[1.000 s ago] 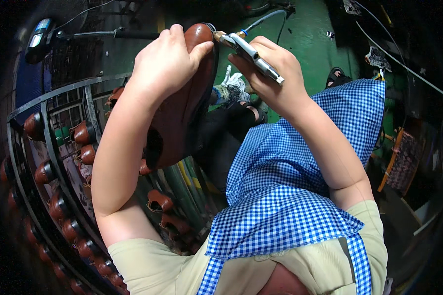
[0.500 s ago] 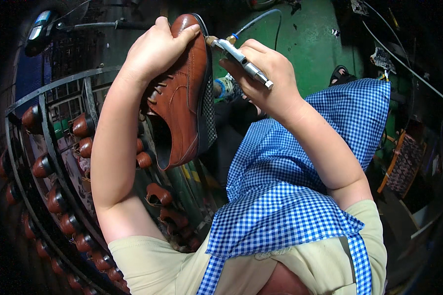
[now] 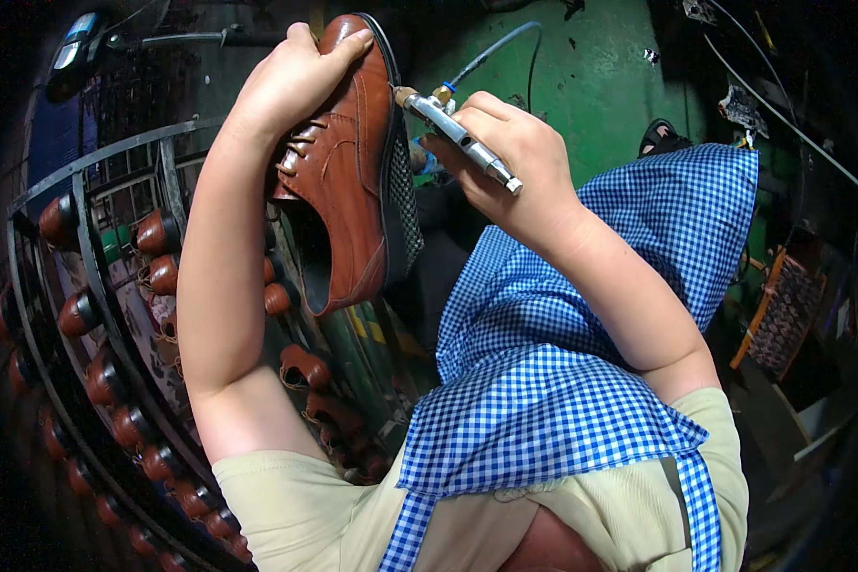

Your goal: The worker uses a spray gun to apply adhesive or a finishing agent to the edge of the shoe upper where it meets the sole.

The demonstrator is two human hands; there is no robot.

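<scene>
Head view. Since the earlier frame you have turned the brown lace-up leather shoe [image 3: 348,167] so that its side and laces face you, where before its rounded back and sole were toward the camera; your spray hand has kept its place beside the sole edge. Your left hand [image 3: 291,81] is closed over the toe end, fingers wrapped across the upper, holding the shoe raised, toe up and heel down. Your right hand [image 3: 515,172] is closed around the slim metal airbrush with a pale blue hose [image 3: 458,138], its tip just beside the dark sole edge near the toe. The shoe probably handles as light but stiff: firm sole, leather upper that yields a little under pressure. If its finish is wet it may smear, so hold it at the toe or inside the opening. A blue-and-white checked apron [image 3: 582,381] covers your lap. At left, a curved metal rack [image 3: 86,286] carries rows of similar brown shoes [image 3: 162,234].
</scene>
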